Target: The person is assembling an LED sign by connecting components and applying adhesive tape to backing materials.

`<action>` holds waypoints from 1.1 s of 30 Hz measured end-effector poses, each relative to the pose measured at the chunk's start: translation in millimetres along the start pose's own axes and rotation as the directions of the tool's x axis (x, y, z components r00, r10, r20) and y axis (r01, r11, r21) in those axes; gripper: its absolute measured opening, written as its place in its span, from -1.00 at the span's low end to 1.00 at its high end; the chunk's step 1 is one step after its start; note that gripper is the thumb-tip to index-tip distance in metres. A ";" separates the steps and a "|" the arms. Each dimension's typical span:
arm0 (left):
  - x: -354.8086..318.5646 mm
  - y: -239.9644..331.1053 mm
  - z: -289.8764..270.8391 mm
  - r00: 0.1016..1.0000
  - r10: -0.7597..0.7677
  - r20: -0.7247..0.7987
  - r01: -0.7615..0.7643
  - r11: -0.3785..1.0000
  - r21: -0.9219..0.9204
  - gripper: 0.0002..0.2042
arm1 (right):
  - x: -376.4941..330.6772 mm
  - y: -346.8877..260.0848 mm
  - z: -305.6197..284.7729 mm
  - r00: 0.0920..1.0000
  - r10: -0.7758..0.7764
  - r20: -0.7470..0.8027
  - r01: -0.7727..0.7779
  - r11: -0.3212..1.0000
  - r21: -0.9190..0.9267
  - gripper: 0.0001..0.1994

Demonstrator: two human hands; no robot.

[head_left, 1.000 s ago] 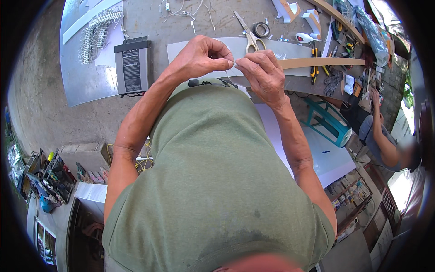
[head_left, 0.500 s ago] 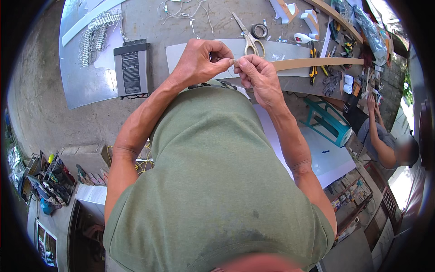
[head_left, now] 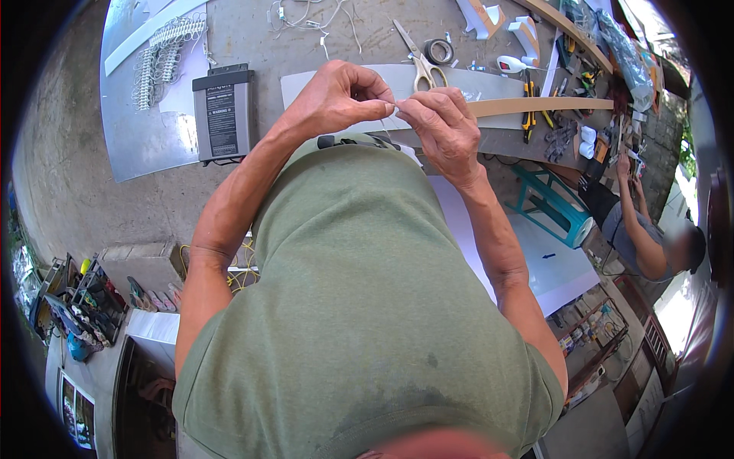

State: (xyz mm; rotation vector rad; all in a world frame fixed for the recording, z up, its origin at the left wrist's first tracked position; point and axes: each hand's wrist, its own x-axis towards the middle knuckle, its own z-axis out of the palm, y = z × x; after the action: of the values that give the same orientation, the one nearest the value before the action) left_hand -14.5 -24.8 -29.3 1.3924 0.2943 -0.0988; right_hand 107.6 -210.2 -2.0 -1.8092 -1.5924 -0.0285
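Observation:
My left hand [head_left: 342, 98] is closed in a pinch, thumb against forefinger. Its fingertips almost meet those of my right hand [head_left: 445, 126], which is pinched as well. Between and just below them a thin pale wire [head_left: 385, 130] shows; its ends are too small to make out. Under the hands lies a long light-grey panel [head_left: 306, 86]. Just beyond the fingers, scissors [head_left: 423, 65] with pale handles rest on the table beside a roll of black tape [head_left: 439, 52]. A curved tan strip [head_left: 547, 105] runs rightward from behind my right hand.
A grey box-shaped power unit [head_left: 223, 113] stands left of my hands. White wires with small modules [head_left: 306, 23] lie at the back, and a wired string of modules [head_left: 167, 57] at far left. Tools clutter the right side, near a teal stool [head_left: 554, 206] and another person [head_left: 638, 229].
My right hand has turned, its back now facing up more, and shifted slightly right. The fingertips have drawn a little apart, and the thin wire below them has come into sight.

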 end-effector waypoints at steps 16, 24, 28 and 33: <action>1.5 1.3 17.5 0.870 0.476 -0.129 -0.371 0.805 0.463 -0.91 | 2.9 -10.1 2.6 0.357 0.732 0.580 -0.742 -0.154 0.652 -0.88; 1.8 -3.3 5.7 0.990 0.079 -0.117 -0.064 0.989 0.131 -0.89 | -2.9 -8.4 -0.9 0.815 0.568 0.112 -0.572 0.759 0.312 -0.76; 2.0 -2.9 4.8 0.996 0.035 -0.082 -0.030 0.998 0.061 -0.85 | -2.4 -4.8 0.3 0.991 0.132 -0.003 -0.132 0.991 -0.009 -0.63; 0.9 0.4 4.8 0.999 0.007 -0.042 -0.005 0.998 0.058 -0.86 | -4.8 1.3 3.3 1.000 -0.014 -0.016 0.013 0.997 -0.082 -0.67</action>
State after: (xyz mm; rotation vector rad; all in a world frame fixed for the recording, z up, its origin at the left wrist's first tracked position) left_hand -12.8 -29.4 -28.5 1.4543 0.3244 -0.0734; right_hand 106.2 -212.7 -7.4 -1.8553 -1.6127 -0.1163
